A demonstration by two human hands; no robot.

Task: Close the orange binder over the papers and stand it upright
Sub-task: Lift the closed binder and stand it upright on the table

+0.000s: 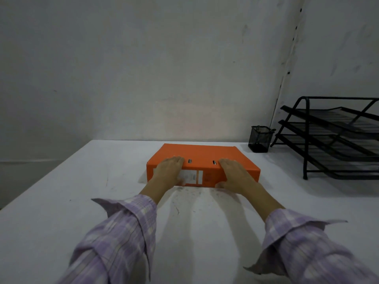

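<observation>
The orange binder [202, 153] lies flat and closed on the white table [61, 201], its spine with a white label facing me. No papers show; the cover hides whatever is inside. My left hand [169, 171] grips the spine's left part, fingers over the top cover and thumb down at the table. My right hand [233, 175] holds the spine's right part the same way, thumb low against the spine. Two metal slots in the cover sit between my fingertips.
A black mesh pen cup [260, 138] stands at the back right near the wall. A black three-tier wire letter tray [332, 138] occupies the right side of the table. The grey wall rises just behind the binder.
</observation>
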